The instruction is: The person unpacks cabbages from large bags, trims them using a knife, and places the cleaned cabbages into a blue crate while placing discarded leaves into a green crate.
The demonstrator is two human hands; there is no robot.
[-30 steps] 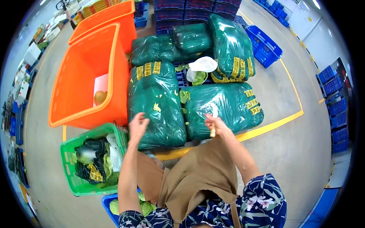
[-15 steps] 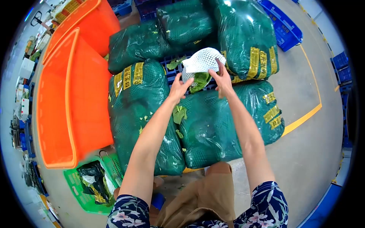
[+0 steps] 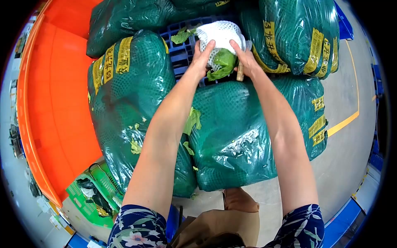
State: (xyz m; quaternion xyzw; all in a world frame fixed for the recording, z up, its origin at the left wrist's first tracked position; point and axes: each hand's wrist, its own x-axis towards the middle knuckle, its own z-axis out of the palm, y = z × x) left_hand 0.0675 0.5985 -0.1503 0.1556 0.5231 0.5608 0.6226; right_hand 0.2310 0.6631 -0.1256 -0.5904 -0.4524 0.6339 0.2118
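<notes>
A netted cabbage (image 3: 225,59) is being held from both sides over a blue pallet (image 3: 177,62).
The left hand (image 3: 201,58) is clasping one side, the right hand (image 3: 247,60) the other while also holding a wooden-handled knife (image 3: 240,72); green plastic-wrapped bags (image 3: 231,124) are surrounding the cabbage.

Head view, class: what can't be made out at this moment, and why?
In the head view:
Leafy vegetable: upper part hidden under white net.
Handle: upper part hidden by right hand.
Left hand: some fingers hidden behind the net.
Rear bag: cut off by the top edge.
</notes>
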